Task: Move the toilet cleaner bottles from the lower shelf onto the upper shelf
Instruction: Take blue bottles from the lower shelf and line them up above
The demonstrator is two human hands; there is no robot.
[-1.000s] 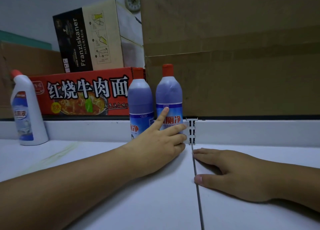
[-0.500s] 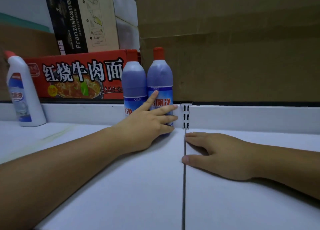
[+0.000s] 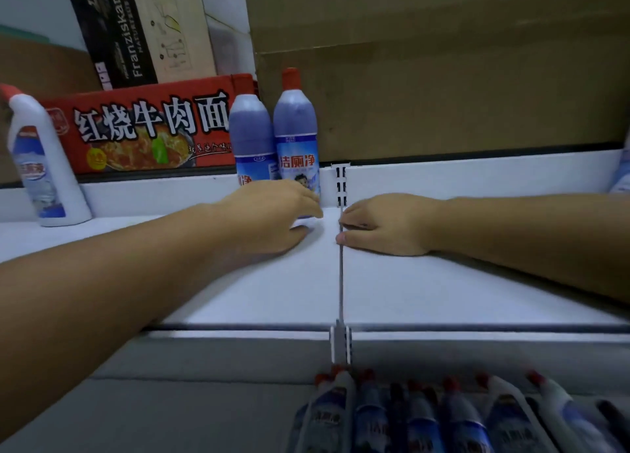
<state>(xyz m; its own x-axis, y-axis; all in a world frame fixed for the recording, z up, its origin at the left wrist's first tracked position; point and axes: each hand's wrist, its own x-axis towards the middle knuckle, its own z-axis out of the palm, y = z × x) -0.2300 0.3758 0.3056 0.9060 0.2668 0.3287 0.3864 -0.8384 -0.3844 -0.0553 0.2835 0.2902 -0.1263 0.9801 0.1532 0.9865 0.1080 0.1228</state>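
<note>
Standing on upper shelf (image 3: 443, 282): two purple bottles (image 3: 296, 128) | left hand (image 3: 272, 214) at base, fingers' (image 3: 312, 204) grasp unclear | right hand (image 3: 385, 224) fingers (image 3: 353, 214) released

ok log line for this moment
left hand: at base of two purple red-capped bottles | right hand: flat on white upper shelf | grey lower shelf: more bottles

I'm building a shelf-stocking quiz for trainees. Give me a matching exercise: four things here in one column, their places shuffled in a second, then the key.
1. white angled-neck plastic bottle with red cap
2. pair of blue round plastic bottles with red caps
3. row of red-capped bottles
4. red printed noodle carton

A. lower shelf, bottom of view
B. behind the back rail of the upper shelf
C. upper shelf, far left
D. upper shelf, middle, beside the slotted upright

Pairs: 1-C, 2-D, 3-A, 4-B
</note>
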